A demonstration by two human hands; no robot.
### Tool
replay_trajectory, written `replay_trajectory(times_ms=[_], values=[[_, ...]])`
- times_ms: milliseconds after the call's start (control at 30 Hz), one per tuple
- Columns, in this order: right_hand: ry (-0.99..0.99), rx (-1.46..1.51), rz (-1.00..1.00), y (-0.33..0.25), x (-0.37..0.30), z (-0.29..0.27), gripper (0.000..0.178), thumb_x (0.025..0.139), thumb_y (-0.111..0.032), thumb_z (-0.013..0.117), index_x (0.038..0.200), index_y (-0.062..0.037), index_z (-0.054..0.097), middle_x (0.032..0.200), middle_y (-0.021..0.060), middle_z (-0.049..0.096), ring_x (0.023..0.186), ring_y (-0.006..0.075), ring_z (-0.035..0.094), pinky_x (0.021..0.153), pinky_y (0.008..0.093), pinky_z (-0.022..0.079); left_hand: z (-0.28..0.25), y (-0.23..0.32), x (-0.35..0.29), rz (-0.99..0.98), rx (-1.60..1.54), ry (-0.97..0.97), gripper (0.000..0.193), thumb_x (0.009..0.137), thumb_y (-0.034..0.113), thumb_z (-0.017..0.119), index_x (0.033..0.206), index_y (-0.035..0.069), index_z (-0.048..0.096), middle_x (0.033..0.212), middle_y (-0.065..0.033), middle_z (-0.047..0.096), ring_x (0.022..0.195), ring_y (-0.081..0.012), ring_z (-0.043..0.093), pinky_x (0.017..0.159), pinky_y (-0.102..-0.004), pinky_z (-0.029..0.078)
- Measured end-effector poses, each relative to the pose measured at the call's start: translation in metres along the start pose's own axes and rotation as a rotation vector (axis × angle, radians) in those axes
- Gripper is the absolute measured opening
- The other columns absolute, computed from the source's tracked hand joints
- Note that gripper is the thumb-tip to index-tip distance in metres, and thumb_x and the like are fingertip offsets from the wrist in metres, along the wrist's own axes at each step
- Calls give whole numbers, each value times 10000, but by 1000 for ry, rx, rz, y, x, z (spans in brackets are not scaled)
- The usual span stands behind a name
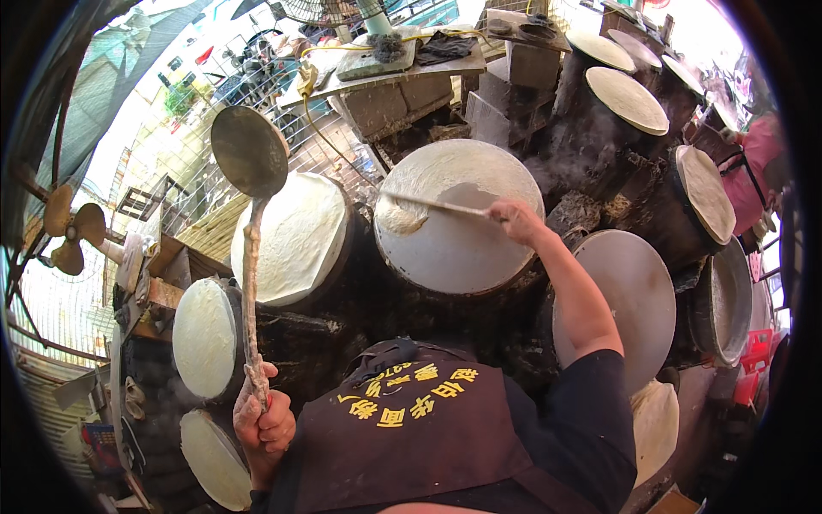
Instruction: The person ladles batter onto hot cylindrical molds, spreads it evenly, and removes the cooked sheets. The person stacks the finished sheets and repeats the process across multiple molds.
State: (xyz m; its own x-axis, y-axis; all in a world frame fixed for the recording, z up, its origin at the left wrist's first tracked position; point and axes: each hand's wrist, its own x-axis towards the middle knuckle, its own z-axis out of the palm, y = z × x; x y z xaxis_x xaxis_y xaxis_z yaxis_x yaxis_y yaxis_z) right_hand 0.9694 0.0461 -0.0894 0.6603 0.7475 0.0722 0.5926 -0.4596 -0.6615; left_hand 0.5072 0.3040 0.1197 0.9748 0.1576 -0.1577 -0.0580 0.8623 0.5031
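My left hand [267,417] grips the long, batter-crusted wooden handle of a ladle [249,154]. The round, dark metal bowl is raised above the left griddles. Over the large middle griddle, my right hand [516,221] is closed around a thin pale stick [441,206]. The stick's left end meets a clump of batter, so its tip cannot be made out. Pale batter [467,157] covers the far and left part of this griddle [458,257]; the near part shows bare grey metal. Just left of it, a griddle bears a full white sheet [291,240].
More round sheets lie at the left [204,338], lower left [214,463] and far right [627,98]. A bare griddle [625,300] is beneath my right forearm. Steam rises among dark stoves. A fan [73,227] stands left; a person in pink [753,163] is far right.
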Motion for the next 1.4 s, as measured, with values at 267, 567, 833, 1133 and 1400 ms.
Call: replay_trajectory(times_ms=[267,567,833,1133,1400], values=[[-4,-38,64,9,-30,-36,363,705,59,533,1000,-93,683,947,131,658,936,306,619,831,373,482,0,-7,2,25,30,6,465,965,171,499,1362,59,285,590,6,344,383,-34,263,291,-185,282],[-84,-28,15,37,-72,-63,342,663,81,535,942,-56,677,837,111,613,857,272,607,774,341,477,13,-23,-5,18,53,78,479,960,193,524,1360,58,299,587,16,342,390,-33,273,294,-178,270],[71,15,-6,22,-62,-18,275,718,69,555,932,-54,677,857,132,619,861,282,622,754,363,488,18,-29,8,-26,53,136,451,981,218,485,1366,66,309,592,25,322,406,-29,271,296,-170,264],[230,42,304,-39,-223,-41,344,720,80,525,1007,-49,663,867,94,622,813,227,617,749,318,499,-6,-5,18,-174,25,55,460,978,220,494,1368,58,310,601,22,325,405,-24,271,297,-167,269],[180,612,360,-196,-130,172,547,856,-79,568,1381,-120,421,849,203,649,725,277,645,685,380,506,-29,34,22,-253,54,-111,501,984,217,484,1412,61,273,606,12,327,394,-24,261,279,-173,258]])
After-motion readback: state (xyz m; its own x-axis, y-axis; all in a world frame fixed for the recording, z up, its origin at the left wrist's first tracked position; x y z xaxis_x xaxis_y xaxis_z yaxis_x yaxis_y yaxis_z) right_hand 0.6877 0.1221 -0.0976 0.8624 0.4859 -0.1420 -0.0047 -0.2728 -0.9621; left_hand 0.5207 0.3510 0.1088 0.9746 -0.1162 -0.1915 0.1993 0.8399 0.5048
